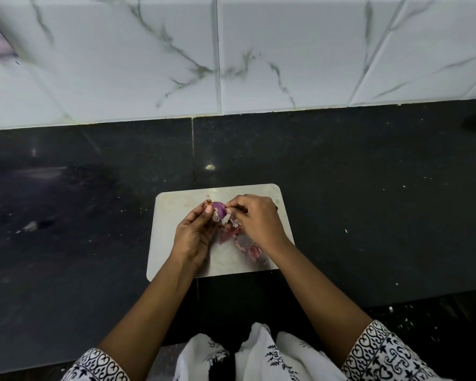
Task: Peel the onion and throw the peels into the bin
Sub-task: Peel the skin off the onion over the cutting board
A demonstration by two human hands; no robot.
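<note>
Onion point(219, 211) gripped in left hand point(194, 235), right hand point(259, 220) fingers pinching its skin, peels point(243, 243) on cutting board point(176, 215), dark table point(368, 188).

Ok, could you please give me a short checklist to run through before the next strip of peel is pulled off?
1. Onion held securely in the left hand: ok.
2. Right hand pinching the peel strip at the onion: ok.
3. Both hands over the cutting board, so scraps land on it: ok.
4. Loose peels kept together on the board: ok, they lie under the right hand.
5. Onion fully peeled: not ok, bits of skin show on it.
6. Bin within reach: cannot tell, none in view.
</note>
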